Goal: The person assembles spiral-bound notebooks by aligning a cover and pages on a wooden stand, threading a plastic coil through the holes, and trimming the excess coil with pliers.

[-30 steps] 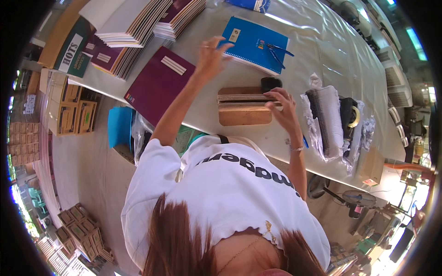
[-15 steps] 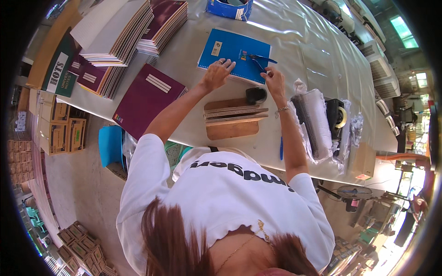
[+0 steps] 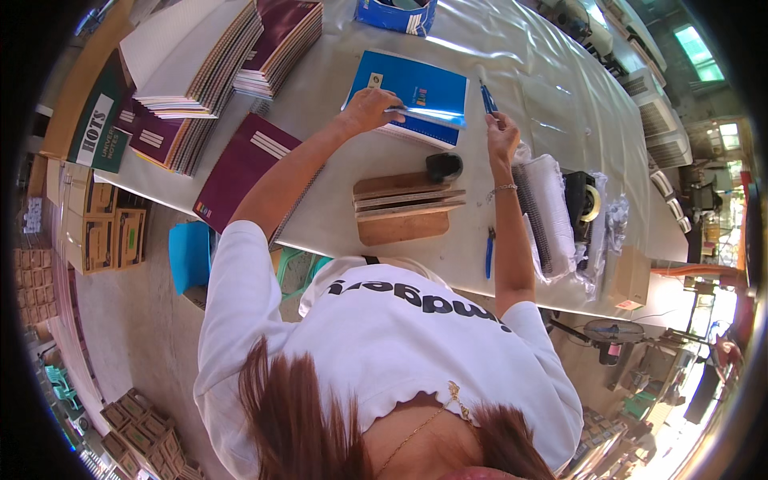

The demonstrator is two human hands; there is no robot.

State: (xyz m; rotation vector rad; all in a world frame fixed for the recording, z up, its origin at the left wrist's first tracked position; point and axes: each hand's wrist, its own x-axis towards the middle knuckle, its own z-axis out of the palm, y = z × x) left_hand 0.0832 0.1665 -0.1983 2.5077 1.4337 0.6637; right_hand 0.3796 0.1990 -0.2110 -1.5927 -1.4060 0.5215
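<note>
My left hand (image 3: 371,110) is closed on the near edge of a blue notebook (image 3: 432,84) and lifts that edge, bending it up. Beneath it shows another blue layer (image 3: 430,133) with white pages; whether it is a second notebook I cannot tell. Off to the notebook's right, my right hand (image 3: 502,138) grips blue-handled pliers (image 3: 489,99), their tip pointing away from me. Nearer to me, a wooden block with upright slats (image 3: 404,210) lies on the table, a small black object (image 3: 444,167) at its far right corner.
Maroon spiral notebooks (image 3: 288,36) are stacked at the far left, with a single maroon notebook (image 3: 244,164) closer. Wrapped black spiral coils (image 3: 546,212) and a tape dispenser (image 3: 590,202) lie right. A blue pen-like tool (image 3: 490,252) rests near the front edge. A blue box (image 3: 396,16) stands far back.
My right hand has picked the pliers up off the notebook and moved right with them. My left hand has shifted slightly left and raised the notebook's near edge.
</note>
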